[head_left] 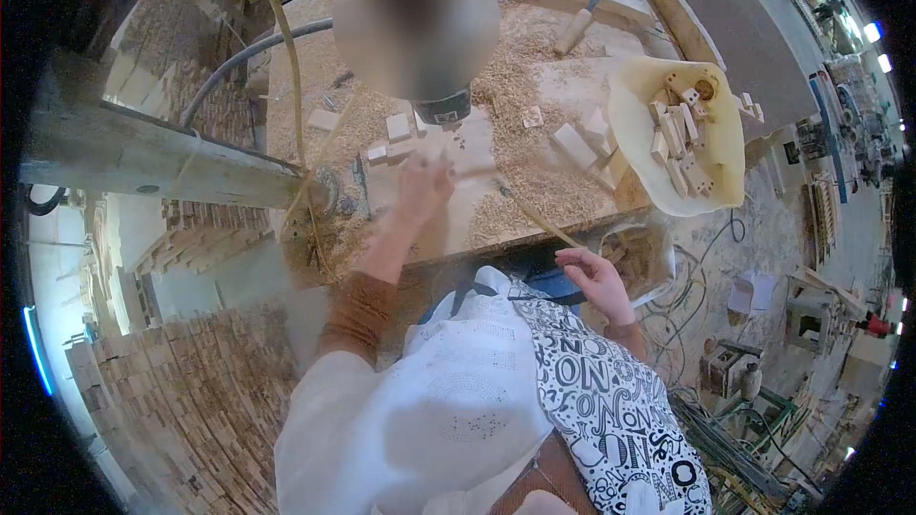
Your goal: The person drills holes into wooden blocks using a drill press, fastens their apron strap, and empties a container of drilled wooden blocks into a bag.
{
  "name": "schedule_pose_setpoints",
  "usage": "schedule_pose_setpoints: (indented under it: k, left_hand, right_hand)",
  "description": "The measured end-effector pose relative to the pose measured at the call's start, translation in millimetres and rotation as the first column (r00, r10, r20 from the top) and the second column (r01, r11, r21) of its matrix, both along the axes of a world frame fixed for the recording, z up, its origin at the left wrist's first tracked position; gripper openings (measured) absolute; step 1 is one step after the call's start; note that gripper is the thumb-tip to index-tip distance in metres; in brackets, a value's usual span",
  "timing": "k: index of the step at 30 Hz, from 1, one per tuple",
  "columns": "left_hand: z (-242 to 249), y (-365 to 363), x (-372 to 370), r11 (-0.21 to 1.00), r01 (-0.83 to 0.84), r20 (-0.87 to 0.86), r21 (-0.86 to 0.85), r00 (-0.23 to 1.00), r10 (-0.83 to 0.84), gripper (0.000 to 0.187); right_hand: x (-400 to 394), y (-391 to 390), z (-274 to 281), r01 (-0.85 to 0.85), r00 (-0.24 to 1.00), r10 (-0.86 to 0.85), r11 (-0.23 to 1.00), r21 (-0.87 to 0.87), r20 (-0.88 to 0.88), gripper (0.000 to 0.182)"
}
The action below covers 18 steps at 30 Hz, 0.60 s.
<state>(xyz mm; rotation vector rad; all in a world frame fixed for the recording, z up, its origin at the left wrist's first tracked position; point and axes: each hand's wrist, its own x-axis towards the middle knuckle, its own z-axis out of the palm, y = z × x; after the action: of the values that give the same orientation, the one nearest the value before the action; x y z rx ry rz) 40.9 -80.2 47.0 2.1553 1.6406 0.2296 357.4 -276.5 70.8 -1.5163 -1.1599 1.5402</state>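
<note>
My left hand [426, 193] reaches over the sawdust-covered workbench [563, 81], its fingers smeared by motion. The fingertips are beside small pale wood blocks [397, 127], just below the dark lower end of a machine [445, 107]. What the fingers hold, if anything, does not show clearly. My right hand [598, 284] is off the bench's front edge, close to my apron [601, 381], with fingers apart and nothing in them. A thin stick [539, 217] with a dark tip lies across the bench edge, its near end close to those fingers.
A yellowish tub [634, 157] with several small wood pieces [679, 133] is at the bench's right. Loose blocks [574, 146] lie beside it. Farther back is a wooden-handled tool [577, 29]. A thick beam [162, 167] and a hose [224, 67] are on the left.
</note>
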Motion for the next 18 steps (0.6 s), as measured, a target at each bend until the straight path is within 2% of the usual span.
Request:
schedule_pose_setpoints:
  k: [2,3,5,7,9,11,15,17,18]
  left_hand:
    - [-31,-7,4,0.973,-0.004,0.061,0.231,0.998,-0.011,0.031]
    - [-42,-5,5,0.972,0.0,0.06,0.235,0.998,-0.014,0.031]
    - [-57,0,7,0.95,-0.09,0.341,0.3,0.94,-0.018,0.033]
    - [-61,13,0,0.963,-0.053,0.322,0.264,0.946,-0.036,0.037]
    - [-54,23,-3,0.973,-0.019,0.301,0.231,0.952,-0.053,0.042]
    - [-28,27,-2,0.956,0.062,0.045,0.288,0.996,-0.078,0.041]
    - [-38,56,-13,0.921,0.071,0.156,0.384,0.978,-0.14,0.029]
    - [-45,69,-20,0.952,0.079,0.033,0.294,0.995,-0.092,0.032]
    - [-40,72,-20,0.952,0.078,0.034,0.296,0.995,-0.093,0.032]
  right_hand:
    - [-3,6,5,-0.006,1.0,0.006,1.0,0.021,-0.012,0.03]
    - [-5,9,7,-0.01,1.0,0.011,0.999,0.038,-0.022,0.03]
    - [-6,15,9,-0.024,0.999,0.025,0.999,0.027,-0.026,0.031]
    - [-6,16,7,-0.044,0.999,0.044,0.999,0.013,-0.031,0.031]
    - [-7,18,2,-0.029,0.999,0.027,0.996,0.08,0.031,0.029]
    - [-8,19,2,-0.024,1.0,0.022,0.995,0.094,0.022,0.028]
    - [-6,17,0,-0.012,1.0,0.01,0.994,0.108,0.015,0.028]
    - [-5,13,-2,0.003,1.0,-0.005,0.995,0.098,0.023,0.028]
    - [-6,13,0,0.018,0.999,-0.021,0.996,0.086,0.028,0.028]
